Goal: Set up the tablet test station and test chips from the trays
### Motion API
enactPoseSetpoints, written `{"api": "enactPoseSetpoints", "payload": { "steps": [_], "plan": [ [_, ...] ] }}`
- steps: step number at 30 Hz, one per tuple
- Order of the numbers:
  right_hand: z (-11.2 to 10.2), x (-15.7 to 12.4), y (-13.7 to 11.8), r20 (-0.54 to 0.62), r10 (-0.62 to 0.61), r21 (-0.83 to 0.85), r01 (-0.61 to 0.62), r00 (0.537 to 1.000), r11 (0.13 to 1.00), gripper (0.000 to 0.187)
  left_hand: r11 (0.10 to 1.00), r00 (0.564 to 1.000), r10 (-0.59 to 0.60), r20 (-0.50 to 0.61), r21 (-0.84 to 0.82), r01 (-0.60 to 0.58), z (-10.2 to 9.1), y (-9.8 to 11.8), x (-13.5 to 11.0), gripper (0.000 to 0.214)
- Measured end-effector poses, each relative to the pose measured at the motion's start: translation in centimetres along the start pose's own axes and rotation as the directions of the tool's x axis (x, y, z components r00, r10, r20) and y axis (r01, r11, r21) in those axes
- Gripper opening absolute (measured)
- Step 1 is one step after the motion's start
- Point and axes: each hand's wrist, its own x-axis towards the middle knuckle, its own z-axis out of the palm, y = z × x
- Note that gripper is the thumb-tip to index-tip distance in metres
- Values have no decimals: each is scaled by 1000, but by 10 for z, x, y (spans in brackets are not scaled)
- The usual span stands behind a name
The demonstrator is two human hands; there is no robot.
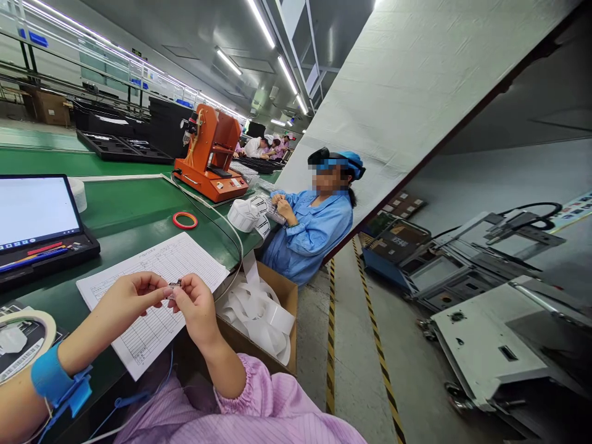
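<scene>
1. The left hand (pixel 113 314) and right hand (pixel 197 308) are raised close together just above the near edge of the desk (pixel 124 209), both pinching a small component (pixel 174 287) between the fingertips. It is too small to make out in detail.
2. A ruled printed form (pixel 157 290) lies on the desk directly beneath the hands.
3. A blue wrist strap (pixel 50 373) circles the left wrist, and a pink striped sleeve (pixel 240 401) covers the near forearm and lap.
4. To the right, a cardboard box (pixel 263 327) sits beside the desk, holding loose loops of white label backing (pixel 256 314).
5. At near left on the desk are a tablet (pixel 34 213) in a black tray and a tape roll (pixel 28 333); a red tape ring (pixel 185 220) lies beyond the form.
6. Farther off stands an orange machine (pixel 208 157), and a seated co-worker (pixel 314 237) in a blue smock handles a white label strip (pixel 259 206) at the desk's edge — those hands are apart from the others.
</scene>
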Motion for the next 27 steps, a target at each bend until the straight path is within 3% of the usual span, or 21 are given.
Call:
{"api": "enactPoseSetpoints", "payload": {
  "steps": [16,27],
  "plan": [
    [1,-3,0,9,-8,23,8,1000,1000,20,999,1000,26,6,-19,-26,2,-8,3,36],
    [1,-3,4,46,-31,52,29,998,998,24,999,999,29,-27,23,-29,1,-5,1,45]
  ]
}}
